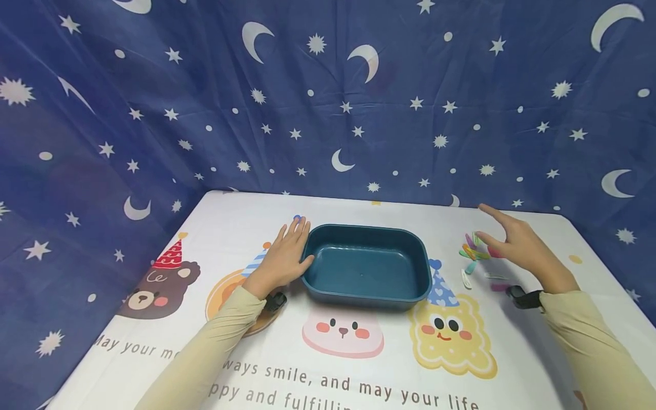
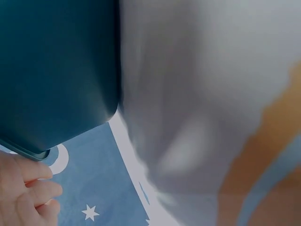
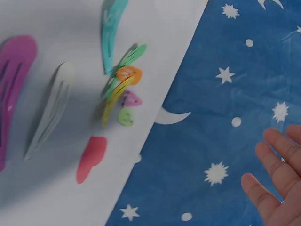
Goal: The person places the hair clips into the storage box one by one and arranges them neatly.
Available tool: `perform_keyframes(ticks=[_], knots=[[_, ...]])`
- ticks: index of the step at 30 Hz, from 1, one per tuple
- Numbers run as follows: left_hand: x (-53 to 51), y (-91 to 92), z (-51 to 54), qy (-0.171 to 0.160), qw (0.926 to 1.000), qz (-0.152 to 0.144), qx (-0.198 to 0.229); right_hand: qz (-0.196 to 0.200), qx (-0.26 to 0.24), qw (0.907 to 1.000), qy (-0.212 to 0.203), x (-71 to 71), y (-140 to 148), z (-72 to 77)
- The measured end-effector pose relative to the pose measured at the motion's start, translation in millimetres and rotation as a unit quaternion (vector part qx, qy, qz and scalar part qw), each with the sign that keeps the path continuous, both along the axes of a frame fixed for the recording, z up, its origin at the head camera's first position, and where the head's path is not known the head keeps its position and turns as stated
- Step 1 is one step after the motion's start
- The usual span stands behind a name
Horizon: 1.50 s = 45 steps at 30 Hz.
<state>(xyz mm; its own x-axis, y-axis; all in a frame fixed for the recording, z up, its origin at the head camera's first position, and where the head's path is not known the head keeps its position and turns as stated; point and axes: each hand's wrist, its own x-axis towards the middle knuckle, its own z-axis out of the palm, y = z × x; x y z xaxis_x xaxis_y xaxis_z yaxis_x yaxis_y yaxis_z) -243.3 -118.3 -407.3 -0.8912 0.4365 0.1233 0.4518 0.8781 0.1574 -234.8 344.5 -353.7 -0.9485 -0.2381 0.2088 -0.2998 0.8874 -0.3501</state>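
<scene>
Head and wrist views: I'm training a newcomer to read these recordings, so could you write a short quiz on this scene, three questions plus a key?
1. True or false: the hair clips lie inside the blue-green container.

2. Which of the hands is closer to that container?
A) the left hand
B) the right hand
C) both are equally close

3. Fill in the colour: in the right wrist view, the clip nearest the picture's left edge is ____.

Key:
1. False; they lie on the table, off to the container's right.
2. A
3. Purple
</scene>
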Motion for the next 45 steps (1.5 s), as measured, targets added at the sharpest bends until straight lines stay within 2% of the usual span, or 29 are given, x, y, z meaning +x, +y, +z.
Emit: perform_keyframes(ticks=[5, 10, 15, 22, 28, 39, 45], knots=[[2.6, -0.8, -0.8, 0.0, 1.0, -0.001, 0.004, -0.002, -0.012, 0.9999, 0.004, -1.5, 12, -8.4], [6.0, -1.6, -1.7, -0.013, 0.9999, 0.002, 0.008, -0.009, -0.028, 0.9995, 0.011, -1.4, 24, -19.9], [7.2, -1.6, -1.3, -0.031, 0.9995, 0.004, 0.011, -0.016, -0.039, 0.9991, -0.01, 0.7, 33, -26.1], [7.6, -0.6, 0.6, -0.046, 0.9988, 0.007, 0.013, -0.02, -0.051, 0.9984, -0.01, -0.9, 46, -35.9], [6.8, 0.1, 3.0, -0.063, 0.9979, 0.013, 0.008, -0.004, -0.08, 0.9965, -0.025, -2.3, 55, -42.9], [6.6, 0.8, 3.5, -0.042, 0.999, 0.012, 0.004, 0.01, -0.111, 0.9927, -0.047, -2.6, 62, -53.7], [6.5, 2.3, 3.3, -0.034, 0.9994, 0.011, 0.001, 0.0, -0.097, 0.9926, -0.073, -4.6, 64, -56.9]])
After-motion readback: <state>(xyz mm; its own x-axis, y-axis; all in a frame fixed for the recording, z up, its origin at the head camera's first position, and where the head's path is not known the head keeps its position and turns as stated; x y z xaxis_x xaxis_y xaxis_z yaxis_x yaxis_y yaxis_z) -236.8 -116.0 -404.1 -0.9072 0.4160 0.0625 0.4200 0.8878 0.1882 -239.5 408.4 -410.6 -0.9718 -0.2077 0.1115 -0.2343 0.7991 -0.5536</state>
